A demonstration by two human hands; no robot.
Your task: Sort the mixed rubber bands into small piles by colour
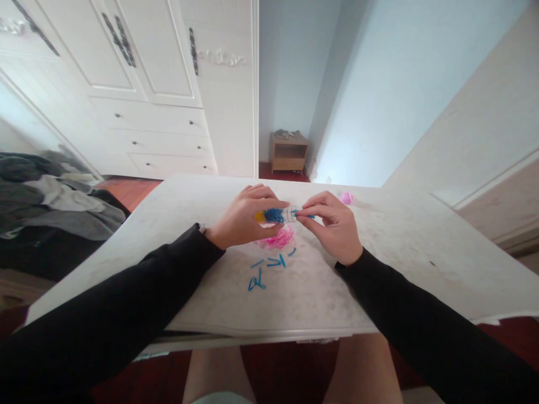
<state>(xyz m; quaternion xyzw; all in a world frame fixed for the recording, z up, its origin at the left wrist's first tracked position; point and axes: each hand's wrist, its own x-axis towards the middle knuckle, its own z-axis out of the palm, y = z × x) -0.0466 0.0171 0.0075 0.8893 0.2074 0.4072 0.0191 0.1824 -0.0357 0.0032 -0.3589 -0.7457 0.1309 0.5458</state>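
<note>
My left hand (242, 219) is wrapped round a small clear bottle (274, 215) lying sideways above the table, its mouth toward the right. Yellow and blue bits show inside it. At the mouth, my right hand (334, 227) pinches a thin blue strip (310, 216) between thumb and fingers. Partly hidden below the bottle is a pile of pink shreds (280, 239). Nearer to me, several loose blue strips (275, 262) lie scattered on the white table (311, 303).
A crumpled pink piece (346, 197) lies near the table's far edge. Beyond stand a white wardrobe (164, 120) and a small wooden nightstand (288, 163). Dark and grey clothes (63, 213) are heaped at the left. A tiny dark speck (432, 263) marks the right side.
</note>
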